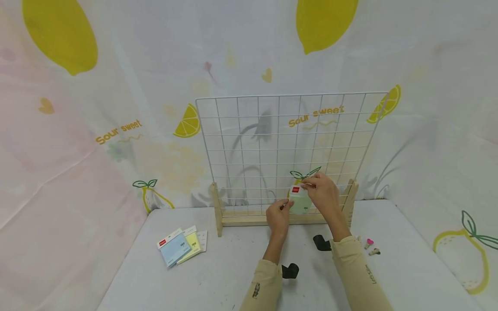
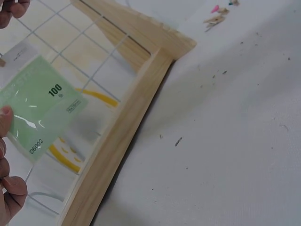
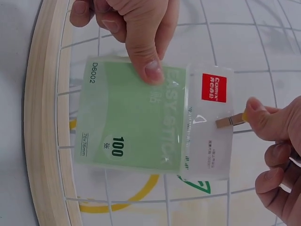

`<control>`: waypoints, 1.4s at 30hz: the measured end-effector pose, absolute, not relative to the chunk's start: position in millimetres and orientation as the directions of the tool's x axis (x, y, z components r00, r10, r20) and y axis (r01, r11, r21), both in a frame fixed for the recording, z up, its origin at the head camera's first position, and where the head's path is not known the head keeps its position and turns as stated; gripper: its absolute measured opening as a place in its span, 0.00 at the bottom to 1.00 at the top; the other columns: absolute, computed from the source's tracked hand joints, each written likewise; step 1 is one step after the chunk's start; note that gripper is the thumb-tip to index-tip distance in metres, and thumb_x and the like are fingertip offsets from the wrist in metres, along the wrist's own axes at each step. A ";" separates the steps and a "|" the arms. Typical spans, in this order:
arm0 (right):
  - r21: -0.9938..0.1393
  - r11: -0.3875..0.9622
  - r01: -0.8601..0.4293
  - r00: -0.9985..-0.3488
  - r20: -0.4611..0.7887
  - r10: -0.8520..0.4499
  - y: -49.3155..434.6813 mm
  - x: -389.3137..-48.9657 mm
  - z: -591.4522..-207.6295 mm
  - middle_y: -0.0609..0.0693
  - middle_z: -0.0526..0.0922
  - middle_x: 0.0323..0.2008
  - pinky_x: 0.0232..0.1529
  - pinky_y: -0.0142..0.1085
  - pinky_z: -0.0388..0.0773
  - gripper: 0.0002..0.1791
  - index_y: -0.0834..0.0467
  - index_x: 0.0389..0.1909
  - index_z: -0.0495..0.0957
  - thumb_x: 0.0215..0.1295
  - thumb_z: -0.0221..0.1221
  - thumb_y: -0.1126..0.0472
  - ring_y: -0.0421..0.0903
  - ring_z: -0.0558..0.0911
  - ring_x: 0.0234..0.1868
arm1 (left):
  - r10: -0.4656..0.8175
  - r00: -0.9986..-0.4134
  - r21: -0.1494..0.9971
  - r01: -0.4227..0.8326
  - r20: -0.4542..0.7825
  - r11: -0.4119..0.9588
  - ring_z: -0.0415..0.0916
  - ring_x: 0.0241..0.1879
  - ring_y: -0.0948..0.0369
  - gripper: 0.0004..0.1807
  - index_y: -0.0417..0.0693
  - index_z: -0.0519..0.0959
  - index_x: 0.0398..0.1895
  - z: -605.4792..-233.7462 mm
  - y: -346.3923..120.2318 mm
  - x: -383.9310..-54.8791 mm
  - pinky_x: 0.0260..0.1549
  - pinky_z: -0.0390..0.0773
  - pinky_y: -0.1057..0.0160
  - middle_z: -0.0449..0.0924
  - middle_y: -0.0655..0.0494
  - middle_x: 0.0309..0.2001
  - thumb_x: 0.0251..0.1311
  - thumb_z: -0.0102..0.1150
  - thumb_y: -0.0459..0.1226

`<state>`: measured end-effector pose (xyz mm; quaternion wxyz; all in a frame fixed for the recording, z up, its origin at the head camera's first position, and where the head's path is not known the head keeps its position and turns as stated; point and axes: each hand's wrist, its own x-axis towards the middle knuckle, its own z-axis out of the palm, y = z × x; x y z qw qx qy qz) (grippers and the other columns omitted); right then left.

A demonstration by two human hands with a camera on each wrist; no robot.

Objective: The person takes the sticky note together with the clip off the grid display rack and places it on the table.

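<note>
A green sticky-note pack [image 1: 301, 204], marked 100, is up against the white wire grid [image 1: 278, 129]. My left hand [image 1: 278, 218] pinches it by one side edge, the thumb [image 3: 151, 70] lying on its front. At the pack's clear header with the red label, my right hand [image 1: 324, 192] pinches a small wooden clothespin [image 3: 229, 121] between thumb and finger. The clothespin's jaws overlap the header's edge; behind the pack, their hold on the wire is hidden. In the left wrist view only the fingertips of the right hand [image 2: 13, 12] show.
The grid stands in a wooden base [image 1: 245, 221] with two uprights. On the table's left lie a blue pack [image 1: 175, 249], a yellow pack [image 1: 196, 247] and a pale pack [image 1: 203, 241], overlapping. Several small clothespins [image 1: 375, 251], one with a pink heart, lie at the right.
</note>
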<state>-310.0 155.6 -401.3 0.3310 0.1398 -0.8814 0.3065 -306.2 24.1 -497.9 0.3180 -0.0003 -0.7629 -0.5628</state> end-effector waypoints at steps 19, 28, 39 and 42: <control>-0.393 0.720 -0.572 -0.576 0.817 -0.012 161.3 -309.3 -402.0 0.52 0.77 0.23 0.20 0.39 0.67 0.08 0.64 0.27 0.88 0.43 0.76 0.72 0.45 0.72 0.20 | -0.318 -0.808 0.857 0.396 0.495 0.329 0.70 0.22 0.70 0.06 0.43 0.88 0.32 -490.8 22.4 -294.1 0.20 0.68 0.70 0.85 0.56 0.27 0.51 0.74 0.35; -0.386 0.683 -0.620 -0.531 0.848 -0.002 170.4 -300.4 -396.0 0.52 0.74 0.21 0.22 0.25 0.62 0.09 0.66 0.26 0.87 0.41 0.75 0.76 0.44 0.71 0.20 | -0.274 -0.794 0.818 0.427 0.543 0.384 0.73 0.23 0.70 0.07 0.44 0.89 0.33 -492.5 9.6 -290.5 0.22 0.71 0.70 0.86 0.55 0.29 0.50 0.75 0.35; -0.400 0.710 -0.579 -0.583 0.812 -0.018 184.1 -284.0 -400.7 0.50 0.75 0.22 0.23 0.29 0.62 0.09 0.65 0.27 0.88 0.42 0.75 0.75 0.42 0.69 0.22 | -0.257 -0.806 0.817 0.413 0.533 0.402 0.71 0.22 0.71 0.08 0.44 0.89 0.34 -492.1 -18.4 -281.5 0.19 0.68 0.70 0.86 0.55 0.29 0.49 0.75 0.36; -0.407 0.710 -0.574 -0.593 0.805 -0.017 187.7 -281.8 -404.3 0.49 0.75 0.22 0.22 0.30 0.62 0.09 0.64 0.27 0.88 0.42 0.75 0.74 0.42 0.68 0.22 | -0.242 -0.811 0.816 0.416 0.533 0.402 0.70 0.21 0.70 0.08 0.44 0.89 0.34 -492.7 -25.9 -281.1 0.18 0.68 0.70 0.86 0.55 0.28 0.49 0.75 0.36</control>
